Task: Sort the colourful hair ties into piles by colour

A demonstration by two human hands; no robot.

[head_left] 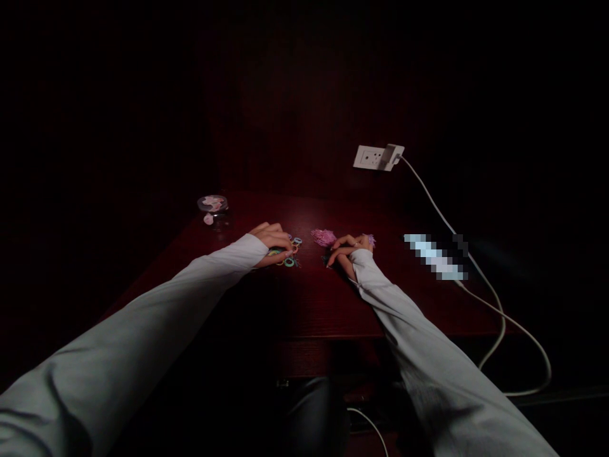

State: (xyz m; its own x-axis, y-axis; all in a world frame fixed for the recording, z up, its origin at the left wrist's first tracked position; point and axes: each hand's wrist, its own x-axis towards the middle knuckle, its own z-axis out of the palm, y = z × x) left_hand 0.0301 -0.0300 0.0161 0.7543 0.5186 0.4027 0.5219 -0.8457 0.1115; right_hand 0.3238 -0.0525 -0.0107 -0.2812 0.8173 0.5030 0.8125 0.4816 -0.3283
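On the dark red table, small coloured hair ties [289, 261] in green, yellow, blue and orange lie in a loose pile. My left hand [272, 240] is curled over this pile, fingers and thumb closing on some of the ties; its palm side is hidden. To the right lies a pink bundle of thin bands or strands [324, 237]. Beside it rests my right hand [351, 249], with the index finger and thumb stretched leftward and apart. Small dark bits [325, 259] show by its fingertips. A purple bundle [372, 240] is partly hidden behind that hand.
A clear round jar [219, 221] with pink pieces stands at the table's back left. A pixelated, lit device [432, 255] lies to the right, with a white cable [495, 308] near it. A wall socket [371, 157] holds a plugged-in charger [392, 156]. The table's front edge [304, 337] is near me.
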